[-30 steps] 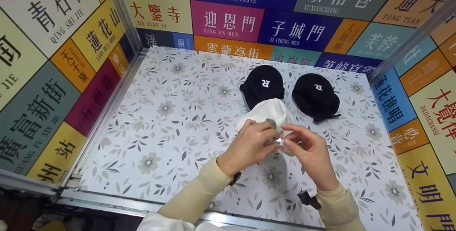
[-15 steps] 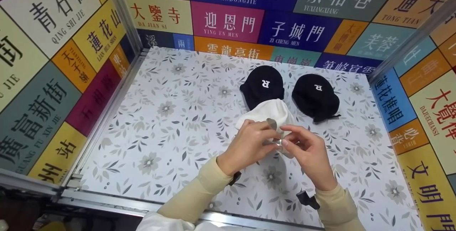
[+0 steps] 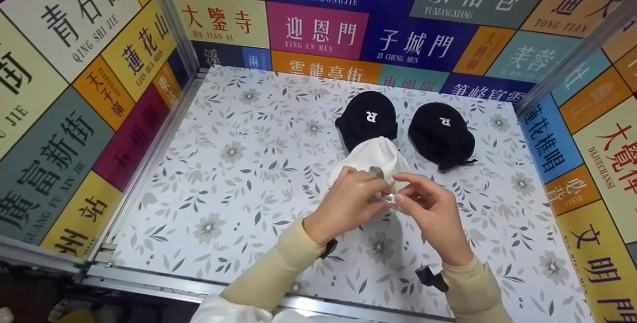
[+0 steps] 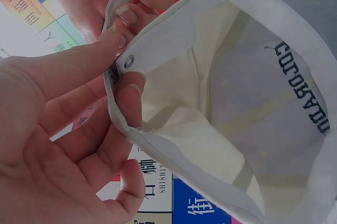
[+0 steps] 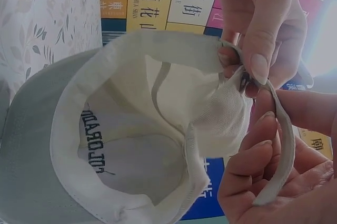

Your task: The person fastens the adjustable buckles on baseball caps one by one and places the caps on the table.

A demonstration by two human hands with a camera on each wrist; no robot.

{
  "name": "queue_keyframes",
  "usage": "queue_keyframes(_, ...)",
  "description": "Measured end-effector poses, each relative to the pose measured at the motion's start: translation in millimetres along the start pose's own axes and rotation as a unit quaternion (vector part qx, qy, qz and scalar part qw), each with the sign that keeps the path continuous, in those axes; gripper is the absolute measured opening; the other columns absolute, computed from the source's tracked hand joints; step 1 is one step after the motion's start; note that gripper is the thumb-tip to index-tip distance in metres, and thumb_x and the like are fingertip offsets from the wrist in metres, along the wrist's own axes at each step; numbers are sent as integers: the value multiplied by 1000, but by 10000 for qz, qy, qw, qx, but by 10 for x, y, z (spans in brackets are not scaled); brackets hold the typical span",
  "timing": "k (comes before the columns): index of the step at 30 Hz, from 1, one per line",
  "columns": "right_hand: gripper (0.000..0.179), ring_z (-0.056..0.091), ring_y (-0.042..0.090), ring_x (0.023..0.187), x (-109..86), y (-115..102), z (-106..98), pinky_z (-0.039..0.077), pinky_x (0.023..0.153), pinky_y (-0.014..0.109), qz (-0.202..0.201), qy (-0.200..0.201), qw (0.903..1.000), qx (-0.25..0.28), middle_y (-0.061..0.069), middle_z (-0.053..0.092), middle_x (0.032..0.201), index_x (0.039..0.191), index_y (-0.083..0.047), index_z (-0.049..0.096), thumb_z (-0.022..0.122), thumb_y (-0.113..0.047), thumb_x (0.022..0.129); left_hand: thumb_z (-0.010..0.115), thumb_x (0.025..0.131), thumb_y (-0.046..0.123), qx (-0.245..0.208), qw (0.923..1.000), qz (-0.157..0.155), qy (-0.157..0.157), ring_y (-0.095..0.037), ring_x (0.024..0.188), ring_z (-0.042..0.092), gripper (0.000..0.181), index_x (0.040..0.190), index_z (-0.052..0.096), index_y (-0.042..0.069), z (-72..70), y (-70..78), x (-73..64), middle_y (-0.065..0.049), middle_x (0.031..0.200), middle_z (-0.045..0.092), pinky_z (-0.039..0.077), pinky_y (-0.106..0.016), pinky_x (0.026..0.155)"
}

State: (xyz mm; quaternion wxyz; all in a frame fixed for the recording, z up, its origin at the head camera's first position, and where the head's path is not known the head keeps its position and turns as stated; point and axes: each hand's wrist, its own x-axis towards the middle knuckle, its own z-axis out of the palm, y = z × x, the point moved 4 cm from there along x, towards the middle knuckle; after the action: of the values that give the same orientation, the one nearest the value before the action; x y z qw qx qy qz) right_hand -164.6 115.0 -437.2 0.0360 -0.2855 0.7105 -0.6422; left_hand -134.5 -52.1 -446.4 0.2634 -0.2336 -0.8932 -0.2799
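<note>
A white baseball cap (image 3: 374, 154) is held between both hands, its open underside facing the wrist cameras. Mirrored dark lettering (image 4: 303, 90) shows on the inside of its front, and the brim (image 5: 39, 145) looks grey-green. At the back band, my left hand (image 3: 348, 206) pinches the fabric near a small metal buckle (image 5: 245, 80). My right hand (image 3: 434, 213) pinches the cap's strap (image 5: 287, 150) close beside it, and the strap's free end curves down over the right fingers. An eyelet (image 4: 129, 61) shows inside the band. Fingers partly cover the buckle.
Two black caps (image 3: 368, 106) (image 3: 438, 131) with a white letter R lie behind the white cap on the flower-patterned tabletop (image 3: 239, 183). Printed sign panels (image 3: 318, 29) wall in the back and sides. A metal rail (image 3: 159, 283) runs along the front edge.
Both hands stay nearly in place at the strap, with only slight shifts of fingers and cap. The black caps have not moved.
</note>
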Motion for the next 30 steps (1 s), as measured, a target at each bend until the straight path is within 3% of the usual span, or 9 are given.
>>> queue_keyframes(10,35,63,27,73,-2,21,-17,54,66,24,-57,-22,10000,44,29,63,83,122,7,66,68,12,88,86,79,28,-181,9997,-117,-111,-3,73,60,18,93,76,22,-22,-10,-2,12,82,69,40,-29,75)
queue_keyframes(23,37,61,21,69,-19,39,-30,52,64,22,-80,23,9999,-69,27,63,83,123,6,66,69,14,86,87,78,28,-147,9997,-192,-97,-3,72,59,17,89,75,21,-7,-5,-15,11,80,68,38,-30,72)
queue_keyframes(30,36,63,22,70,-38,59,-16,53,65,24,92,-62,9998,-170,25,65,84,124,4,66,70,9,88,87,79,29,-896,9958,-156,49,1,71,59,22,93,75,17,-18,-5,-16,10,84,70,41,-23,73)
